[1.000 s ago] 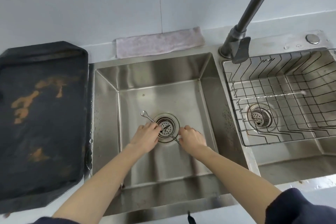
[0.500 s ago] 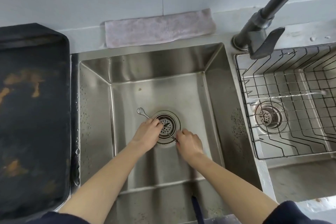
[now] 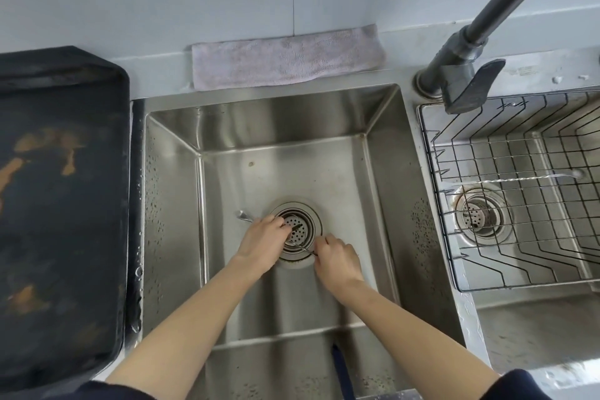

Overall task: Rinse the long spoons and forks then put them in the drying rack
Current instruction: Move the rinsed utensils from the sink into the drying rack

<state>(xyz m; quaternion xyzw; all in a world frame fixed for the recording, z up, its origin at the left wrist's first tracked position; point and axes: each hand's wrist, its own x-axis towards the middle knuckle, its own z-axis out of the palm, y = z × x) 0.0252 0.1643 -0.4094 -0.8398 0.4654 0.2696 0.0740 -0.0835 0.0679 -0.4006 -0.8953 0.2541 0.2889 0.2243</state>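
Both hands are down at the bottom of the left sink basin (image 3: 324, 172), over the round drain strainer (image 3: 300, 227). My left hand (image 3: 263, 243) covers a long thin metal utensil whose small end (image 3: 242, 215) pokes out to its left. My right hand (image 3: 337, 260) pinches the thin handle of a second utensil (image 3: 303, 247) that lies across the strainer. The wire drying rack (image 3: 519, 191) sits in the right basin, and one long piece of cutlery (image 3: 526, 179) lies across it.
A dark faucet (image 3: 470, 65) rises between the basins, its handle over the rack's corner. A pale folded cloth (image 3: 285, 58) lies behind the sink. A black tray (image 3: 61, 204) with orange stains fills the counter on the left.
The camera has tilted and shifted left, so the sink sits lower and larger in view. Both hands stay at the drain, fingers closing tighter on the utensils.
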